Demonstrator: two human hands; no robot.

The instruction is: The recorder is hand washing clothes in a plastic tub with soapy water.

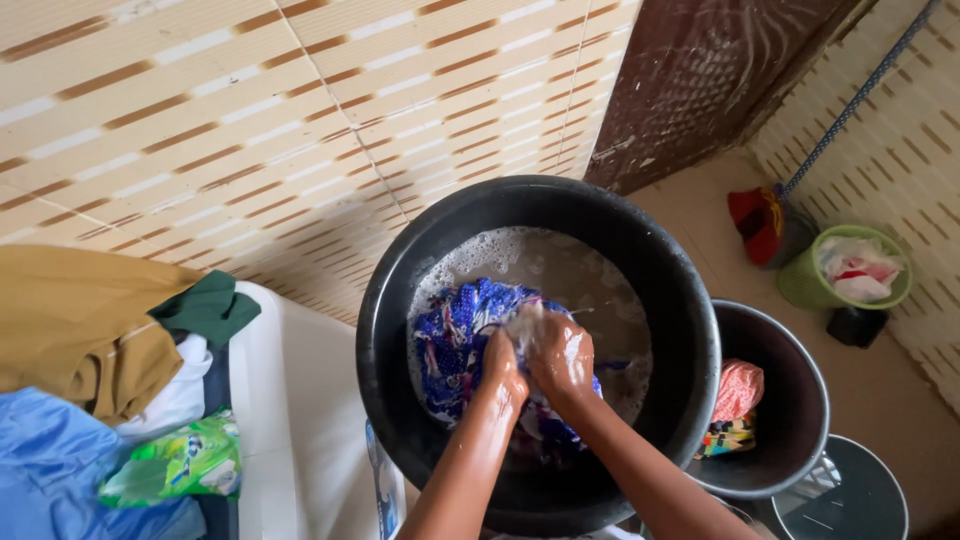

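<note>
Hands meet in soapy water, seen from my head camera looking down. My left hand (503,372) and right hand (560,352) are both clenched on a bunched blue patterned cloth (455,340), which lies half sunk in a big round black basin (385,300) of grey, foamy water. I judge that rubbing one bunched fold against another, low over the suds, would keep the washing thorough and splashes inside. A smaller dark basin (795,375) to the right holds bright wet fabric. Folded dry clothes (80,330) are stacked left, beside a glossy green sachet (180,462). Striped cream tiles (300,100) cover the wall.
</note>
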